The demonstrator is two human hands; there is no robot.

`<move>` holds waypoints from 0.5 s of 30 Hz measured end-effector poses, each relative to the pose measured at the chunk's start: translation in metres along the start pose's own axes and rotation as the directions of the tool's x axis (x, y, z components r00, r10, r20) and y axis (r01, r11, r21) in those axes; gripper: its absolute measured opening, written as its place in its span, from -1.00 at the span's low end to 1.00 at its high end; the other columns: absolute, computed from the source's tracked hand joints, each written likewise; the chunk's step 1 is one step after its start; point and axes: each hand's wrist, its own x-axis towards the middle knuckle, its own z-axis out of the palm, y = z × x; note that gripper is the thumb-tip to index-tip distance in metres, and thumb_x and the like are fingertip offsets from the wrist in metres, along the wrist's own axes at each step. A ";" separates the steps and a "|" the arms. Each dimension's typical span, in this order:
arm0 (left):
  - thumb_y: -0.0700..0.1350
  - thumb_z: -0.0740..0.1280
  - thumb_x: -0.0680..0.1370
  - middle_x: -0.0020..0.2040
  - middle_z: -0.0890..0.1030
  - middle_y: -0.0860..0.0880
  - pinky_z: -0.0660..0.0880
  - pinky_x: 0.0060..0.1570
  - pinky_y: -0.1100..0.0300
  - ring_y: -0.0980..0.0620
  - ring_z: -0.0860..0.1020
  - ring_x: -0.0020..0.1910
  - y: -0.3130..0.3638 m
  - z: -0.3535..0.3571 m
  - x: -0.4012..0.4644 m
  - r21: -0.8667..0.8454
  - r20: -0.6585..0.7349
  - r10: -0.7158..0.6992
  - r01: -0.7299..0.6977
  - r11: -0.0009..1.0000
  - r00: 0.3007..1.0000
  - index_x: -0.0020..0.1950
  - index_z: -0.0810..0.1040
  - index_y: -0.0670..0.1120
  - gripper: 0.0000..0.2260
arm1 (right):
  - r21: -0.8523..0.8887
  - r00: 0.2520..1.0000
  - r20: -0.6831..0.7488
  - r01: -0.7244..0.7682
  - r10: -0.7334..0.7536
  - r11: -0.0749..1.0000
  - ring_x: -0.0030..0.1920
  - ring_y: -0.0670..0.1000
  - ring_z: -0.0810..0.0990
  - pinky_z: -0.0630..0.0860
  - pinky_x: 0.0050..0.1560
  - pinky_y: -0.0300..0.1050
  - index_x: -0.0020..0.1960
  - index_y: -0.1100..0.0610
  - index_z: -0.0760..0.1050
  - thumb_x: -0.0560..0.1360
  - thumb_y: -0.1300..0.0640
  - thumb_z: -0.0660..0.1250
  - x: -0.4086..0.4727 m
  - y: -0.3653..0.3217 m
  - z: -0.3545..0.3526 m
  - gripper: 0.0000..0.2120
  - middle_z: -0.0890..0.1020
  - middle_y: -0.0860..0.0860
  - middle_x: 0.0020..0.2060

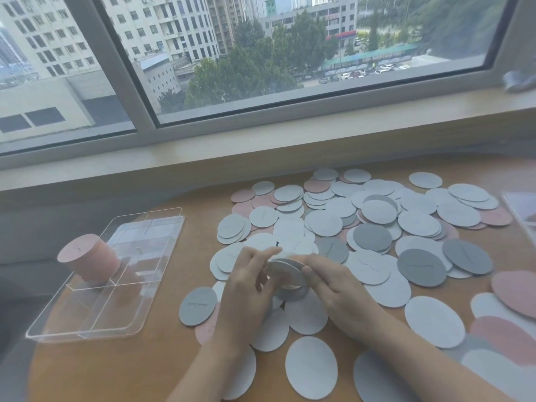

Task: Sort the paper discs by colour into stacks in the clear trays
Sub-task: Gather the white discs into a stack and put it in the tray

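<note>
Both hands meet over the middle of the desk (121,369), grasping one small stack of grey discs (285,278) between them. The left hand (246,291) curls its fingers round the stack's near-left edge, index finger stretched across the top; the right hand (333,288) pinches the right edge with thumb and fingertips. The stack is tilted, its flat face turned up and toward the window (its long axis runs left to right). Loose white, grey and pink discs (377,227) lie spread beneath and beyond. At left, a pink stack (87,258) stands in the far-left compartment of the clear tray (87,333).
</note>
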 end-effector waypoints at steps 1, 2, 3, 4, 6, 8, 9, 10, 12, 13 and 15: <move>-0.10 0.42 0.55 -0.02 0.44 0.11 0.46 -0.21 0.33 0.09 0.50 -0.19 0.000 0.001 -0.001 0.035 0.020 0.030 -0.030 0.999 0.999 0.27 0.58 0.06 -0.71 | -0.049 1.000 0.020 0.007 -0.006 0.999 0.17 -0.12 0.52 0.40 0.17 -0.23 0.31 -0.21 0.48 0.68 -0.14 0.04 0.001 0.002 0.001 -0.68 0.59 -0.24 0.09; -0.07 0.38 0.58 0.01 0.42 0.11 0.47 -0.20 0.32 0.12 0.50 -0.17 0.000 0.003 -0.002 0.067 0.034 0.047 -0.049 0.997 0.998 0.29 0.58 0.06 -0.72 | -0.108 0.999 0.037 0.014 -0.010 0.994 0.15 -0.15 0.50 0.38 0.15 -0.25 0.32 -0.21 0.46 0.65 -0.21 0.02 0.001 0.004 0.001 -0.64 0.57 -0.24 0.07; -0.03 0.32 0.60 0.06 0.40 0.11 0.48 -0.20 0.29 0.14 0.49 -0.17 0.000 0.005 -0.002 0.095 0.049 0.055 -0.060 0.994 0.997 0.34 0.55 0.05 -0.70 | -0.181 0.999 0.040 0.025 -0.018 0.983 0.10 -0.16 0.48 0.36 0.10 -0.26 0.31 -0.18 0.44 0.62 -0.25 0.02 0.002 0.007 0.003 -0.62 0.54 -0.24 0.03; 0.00 0.26 0.62 0.11 0.39 0.11 0.50 -0.20 0.25 0.15 0.49 -0.17 0.000 0.007 -0.002 0.120 0.071 0.058 -0.066 0.991 0.996 0.41 0.50 0.03 -0.65 | -0.254 0.999 0.027 0.044 -0.039 0.966 0.04 -0.17 0.45 0.33 0.05 -0.26 0.29 -0.13 0.44 0.60 -0.23 0.05 0.002 0.009 0.005 -0.62 0.51 -0.22 -0.01; 0.01 0.17 0.63 0.21 0.38 0.07 0.53 -0.15 0.20 0.15 0.49 -0.11 -0.002 0.012 -0.001 0.182 0.132 0.082 -0.105 0.978 0.988 0.54 0.35 -0.05 -0.53 | -0.334 0.996 -0.019 0.080 -0.091 0.939 -0.03 -0.14 0.40 0.28 0.00 -0.28 0.25 -0.05 0.42 0.59 -0.11 0.12 0.003 0.011 0.010 -0.70 0.46 -0.19 -0.05; 0.01 0.15 0.64 0.27 0.39 0.06 0.51 -0.04 0.21 0.11 0.49 0.05 -0.004 0.013 0.000 0.239 0.181 0.120 -0.162 0.958 0.976 0.58 0.27 -0.09 -0.49 | -0.337 0.992 -0.056 0.091 -0.117 0.937 -0.04 -0.11 0.41 0.29 0.00 -0.29 0.25 -0.02 0.41 0.59 -0.02 0.16 0.002 0.012 0.014 -0.74 0.49 -0.14 -0.05; 0.02 0.14 0.65 0.28 0.39 0.07 0.48 0.02 0.21 0.09 0.48 0.10 -0.005 0.011 0.001 0.252 0.195 0.128 -0.176 0.952 0.972 0.58 0.28 -0.07 -0.50 | -0.328 0.990 -0.075 0.085 -0.116 0.941 -0.02 -0.09 0.44 0.32 0.01 -0.28 0.25 0.00 0.43 0.59 0.01 0.19 0.002 0.014 0.014 -0.75 0.53 -0.12 -0.03; 0.04 0.12 0.66 0.27 0.40 0.10 0.44 0.08 0.21 0.09 0.47 0.12 -0.007 0.007 0.002 0.261 0.192 0.120 -0.169 0.950 0.974 0.57 0.31 -0.04 -0.52 | -0.314 0.991 -0.094 0.063 -0.097 0.947 0.02 -0.08 0.47 0.35 0.03 -0.26 0.25 0.01 0.45 0.58 0.05 0.22 0.001 0.015 0.014 -0.75 0.57 -0.11 0.00; 0.04 0.11 0.65 0.24 0.45 0.14 0.40 0.13 0.18 0.09 0.46 0.15 -0.015 -0.004 0.006 0.271 0.081 0.032 -0.053 0.961 0.996 0.51 0.40 0.02 -0.57 | -0.291 0.991 -0.129 -0.007 -0.032 0.957 0.06 -0.05 0.50 0.40 0.06 -0.19 0.27 0.01 0.46 0.56 0.14 0.27 0.000 0.017 0.010 -0.72 0.60 -0.10 0.04; 0.02 0.14 0.63 0.22 0.48 0.12 0.40 0.13 0.16 0.06 0.47 0.14 -0.021 -0.012 0.009 0.297 -0.010 -0.040 0.041 0.954 0.999 0.48 0.44 0.02 -0.58 | -0.285 0.990 -0.143 -0.036 -0.005 0.958 0.06 -0.04 0.51 0.40 0.05 -0.18 0.28 0.01 0.46 0.55 0.18 0.30 -0.001 0.017 0.009 -0.69 0.61 -0.08 0.05; 0.04 0.19 0.56 0.21 0.51 0.05 0.43 0.12 0.10 -0.01 0.46 0.14 -0.039 -0.027 0.015 0.412 -0.134 -0.176 0.216 0.885 0.975 0.44 0.48 0.00 -0.55 | -0.270 0.987 -0.161 -0.066 0.022 0.961 0.07 -0.03 0.53 0.40 0.03 -0.20 0.30 0.04 0.46 0.54 0.22 0.34 -0.001 0.018 0.007 -0.65 0.62 -0.06 0.06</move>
